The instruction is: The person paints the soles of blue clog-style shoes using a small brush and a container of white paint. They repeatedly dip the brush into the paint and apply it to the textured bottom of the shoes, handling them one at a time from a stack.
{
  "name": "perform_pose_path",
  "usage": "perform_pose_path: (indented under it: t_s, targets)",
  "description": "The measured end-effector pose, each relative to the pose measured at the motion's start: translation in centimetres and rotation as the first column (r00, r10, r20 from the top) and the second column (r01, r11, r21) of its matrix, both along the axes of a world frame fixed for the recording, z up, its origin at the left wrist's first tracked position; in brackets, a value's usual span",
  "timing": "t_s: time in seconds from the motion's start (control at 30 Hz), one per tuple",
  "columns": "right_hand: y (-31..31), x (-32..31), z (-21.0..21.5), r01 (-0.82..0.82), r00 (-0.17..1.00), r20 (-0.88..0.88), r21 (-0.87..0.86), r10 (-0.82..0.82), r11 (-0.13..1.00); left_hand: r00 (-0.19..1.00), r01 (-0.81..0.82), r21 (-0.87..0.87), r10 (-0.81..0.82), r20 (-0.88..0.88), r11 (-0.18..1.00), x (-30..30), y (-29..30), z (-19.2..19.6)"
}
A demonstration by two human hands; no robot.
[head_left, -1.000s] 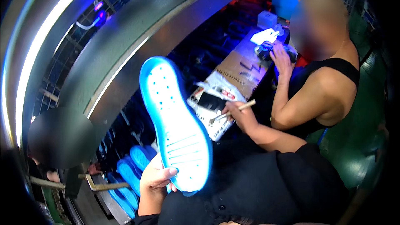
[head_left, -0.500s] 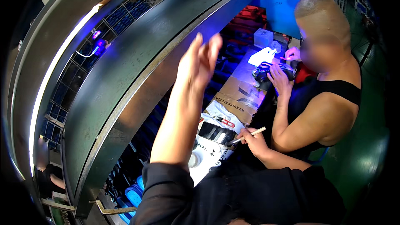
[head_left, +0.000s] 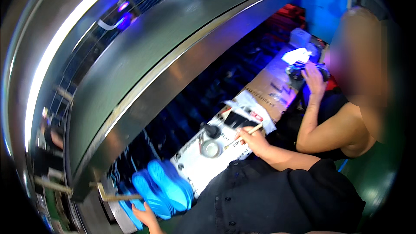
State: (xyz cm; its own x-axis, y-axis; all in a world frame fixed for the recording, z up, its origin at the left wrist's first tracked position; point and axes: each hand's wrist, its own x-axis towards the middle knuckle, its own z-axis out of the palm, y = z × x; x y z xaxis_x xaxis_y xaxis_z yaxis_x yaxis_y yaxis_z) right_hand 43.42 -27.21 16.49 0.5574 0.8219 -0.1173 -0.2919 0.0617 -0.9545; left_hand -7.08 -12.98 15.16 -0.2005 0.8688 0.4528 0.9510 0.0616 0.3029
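Observation:
My right hand (head_left: 255, 141) is closed round a thin, pale-handled brush (head_left: 249, 135). Its tip points down and left, beside a small round bowl (head_left: 210, 148) on the white-covered bench. Low at the left, my left hand (head_left: 145, 215) has its fingers apart beside several bright blue shoe-shaped pieces (head_left: 171, 184). It is closest to the leftmost piece (head_left: 130, 210), and whether it touches it I cannot tell. A dark round container (head_left: 212, 131) stands just behind the bowl.
A long green conveyor belt (head_left: 164, 39) with a metal side runs along the left. To my right, a co-worker's hand (head_left: 314, 78) rests on a dark shoe (head_left: 299, 69) under blue light. A phone-like dark slab (head_left: 236, 120) and plastic wrapping (head_left: 251, 102) lie on the bench.
My left hand has come down from above the bench to the blue pieces at lower left. My right hand keeps the brush, its tip now close to the bowl. The view has shifted.

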Motion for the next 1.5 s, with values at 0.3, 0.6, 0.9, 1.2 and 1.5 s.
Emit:
perform_pose_path:
  t_s: [0.3, 0.6, 0.9, 1.2, 1.5]
  targets:
    - [1.9, -3.0, -0.4, -0.036, 0.991, 0.124, -0.035, 0.04, 0.999, 0.731, 0.342, -0.412, 0.036, 0.681, 0.844, -3.6, -0.1, -5.1]
    - [1.9, -4.7, 0.7, -0.039, 0.981, 0.188, -0.1, 0.057, 0.994, -0.233, 0.569, -0.037, 0.204, 0.951, 0.822, 2.2, -5.0, 2.7]
    - [3.4, -7.2, 4.8, -0.254, 0.935, 0.264, 0.034, 0.237, 0.967, 0.085, 0.629, 0.062, -0.147, 0.985, 0.775, 16.3, -5.6, 3.2]
    - [3.6, -10.2, 6.3, -0.379, 0.597, 0.8, 0.213, 0.063, 0.901, 0.182, 0.714, 0.158, -0.4, 0.898, 0.682, 20.2, -4.5, 3.7]
    - [3.3, -9.6, 6.1, -0.374, 0.454, 0.89, 0.222, -0.031, 0.9, 0.221, 0.689, 0.302, -0.588, 0.778, 0.659, 21.1, -4.7, 5.3]
